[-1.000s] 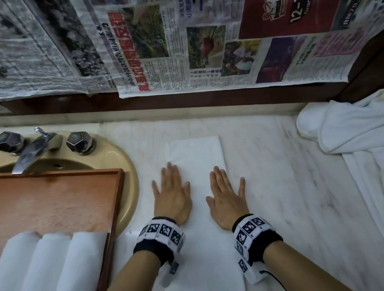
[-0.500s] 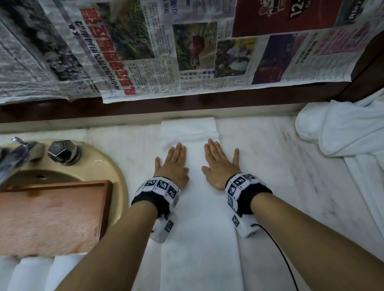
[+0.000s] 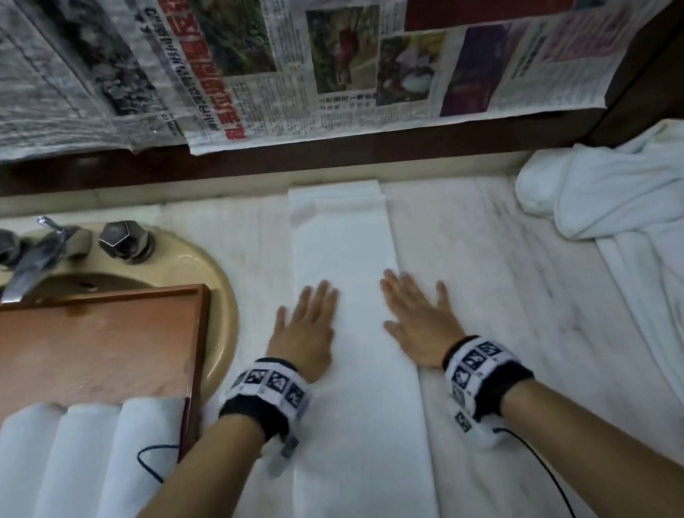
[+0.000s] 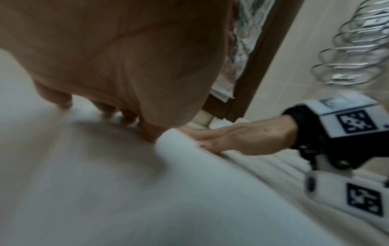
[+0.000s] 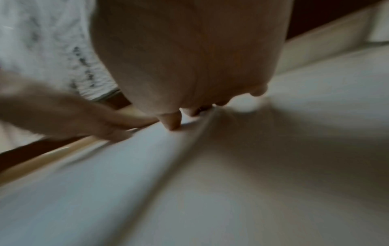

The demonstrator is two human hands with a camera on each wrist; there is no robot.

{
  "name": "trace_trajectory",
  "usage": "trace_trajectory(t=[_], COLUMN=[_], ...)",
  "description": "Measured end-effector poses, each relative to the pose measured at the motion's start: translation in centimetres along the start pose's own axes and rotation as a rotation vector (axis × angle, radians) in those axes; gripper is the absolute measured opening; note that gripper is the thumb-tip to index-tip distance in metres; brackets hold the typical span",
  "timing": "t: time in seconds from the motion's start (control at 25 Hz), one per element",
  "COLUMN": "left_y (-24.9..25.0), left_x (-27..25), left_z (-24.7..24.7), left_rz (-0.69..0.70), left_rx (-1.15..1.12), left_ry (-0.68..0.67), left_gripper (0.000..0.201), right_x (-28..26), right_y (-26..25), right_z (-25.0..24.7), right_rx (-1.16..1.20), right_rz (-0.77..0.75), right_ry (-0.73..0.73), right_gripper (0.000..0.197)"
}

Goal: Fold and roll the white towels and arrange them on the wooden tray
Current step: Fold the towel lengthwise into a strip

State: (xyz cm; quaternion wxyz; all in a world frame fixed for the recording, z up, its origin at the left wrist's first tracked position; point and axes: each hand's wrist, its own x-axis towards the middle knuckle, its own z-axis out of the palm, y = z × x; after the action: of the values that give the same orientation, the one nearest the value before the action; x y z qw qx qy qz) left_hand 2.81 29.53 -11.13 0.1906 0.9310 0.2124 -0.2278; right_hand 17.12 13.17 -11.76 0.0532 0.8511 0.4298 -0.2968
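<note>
A long white towel (image 3: 353,342), folded into a narrow strip, lay flat on a pale marble counter (image 3: 503,284), its long axis running from the viewer at 6 o'clock straight away to 12 o'clock, where its far end, doubled over on itself, met the back edge of the counter. Both hands pressed on it palm down with fingers straight and pointing to 12 o'clock: the left hand (image 3: 304,334) lay across the strip's left edge, the right hand (image 3: 421,322) across its right edge, with bare towel between them. Neither grip closed on anything; the fingers lay apart and flat. Each wrist wore a black band with white coded squares. At 9 o'clock a wooden tray (image 3: 196,337), rectangular with a raised rim and a reddish-brown floor, sat over a beige oval sink (image 3: 216,280). Three rolled white towels (image 3: 90,454) lay side by side in the tray's near part, each with its long axis running toward the viewer; the far part of the tray floor was bare wood. Behind the tray stood a metal faucet (image 3: 36,261) between two dark faceted knobs. At 2 o'clock a loose heap of white towels (image 3: 629,195) lay crumpled on the counter, well apart from the strip. Sheets of newspaper (image 3: 310,51) hung on the wall at 12 o'clock. Both wrist views were blurred, showing soft white cloth under each palm.
</note>
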Motion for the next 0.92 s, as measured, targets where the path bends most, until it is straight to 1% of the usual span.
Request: trace_trajectory(t=[0.08,0.12,0.16,0.2,0.28,0.32,0.36,0.44,0.48,0.52,0.56,0.64,0.68,0.72,0.76,0.8,0.84,0.88,0.92], left_y=[-2.0,-2.1,-1.2,0.3,2.5,2.2,0.9,-2.1,-2.9,-2.4,-1.0,2.4,2.9,2.3,1.0,-0.5,-1.7,-2.1,-1.6], left_x=[-1.0,-1.7,-2.3,-3.5,-6.4,-7.7,-8.7,-10.6,-11.3,-12.2,-12.9,-14.6,-15.5,-16.2,-16.5,-16.9,-17.2,-17.5,-17.8], left_z=[0.2,0.0,0.1,1.0,4.8,6.3,7.1,7.3,7.1,7.0,7.2,9.2,10.4,11.4,11.9,12.2,12.1,12.0,11.9], left_rz=[-0.162,-0.199,-0.164,-0.079,0.058,0.053,-0.023,-0.276,-0.352,-0.332,-0.229,0.020,0.089,0.084,0.006,-0.117,-0.220,-0.246,-0.185], left_rx=[-0.125,-0.146,-0.139,-0.118,-0.071,-0.050,-0.078,-0.203,-0.233,-0.243,-0.228,-0.164,-0.131,-0.099,-0.099,-0.130,-0.159,-0.174,-0.158], left_ry=[0.045,0.065,0.079,0.079,0.058,0.064,0.085,0.141,0.148,0.157,0.176,0.145,0.115,0.105,0.113,0.126,0.135,0.138,0.146], left_gripper=[0.059,0.059,0.059,0.059,0.059,0.059,0.059,0.057,0.057,0.057,0.057,0.058,0.058,0.058,0.058,0.058,0.058,0.058,0.058], right_x=[-1.2,-2.1,-3.0,-4.4,-7.1,-8.1,-8.7,-9.9,-10.7,-11.8,-12.7,-14.5,-15.1,-15.4,-15.3,-15.4,-15.7,-16.2,-16.6], right_y=[2.0,2.0,0.8,-1.4,-5.0,-5.5,-4.8,-2.7,-2.2,-2.9,-4.5,-8.1,-8.8,-8.4,-7.4,-6.3,-5.3,-5.2,-6.0], right_z=[0.1,0.3,0.6,1.6,5.3,6.6,7.2,7.3,7.4,7.7,8.3,10.9,11.9,12.3,12.3,12.0,11.9,11.9,12.2], right_rx=[0.133,0.148,0.134,0.101,0.037,0.023,0.081,0.243,0.254,0.249,0.209,0.116,0.090,0.106,0.159,0.213,0.222,0.210,0.168], right_rz=[0.199,0.240,0.198,0.103,-0.065,-0.071,-0.001,0.278,0.367,0.356,0.247,0.000,-0.045,-0.002,0.104,0.233,0.322,0.329,0.249], right_ry=[0.026,0.044,0.059,0.059,0.023,0.014,0.010,0.044,0.056,0.069,0.079,0.069,0.059,0.055,0.058,0.058,0.059,0.069,0.094], right_gripper=[0.065,0.065,0.066,0.066,0.065,0.065,0.065,0.065,0.064,0.064,0.064,0.064,0.064,0.064,0.064,0.064,0.065,0.065,0.065])
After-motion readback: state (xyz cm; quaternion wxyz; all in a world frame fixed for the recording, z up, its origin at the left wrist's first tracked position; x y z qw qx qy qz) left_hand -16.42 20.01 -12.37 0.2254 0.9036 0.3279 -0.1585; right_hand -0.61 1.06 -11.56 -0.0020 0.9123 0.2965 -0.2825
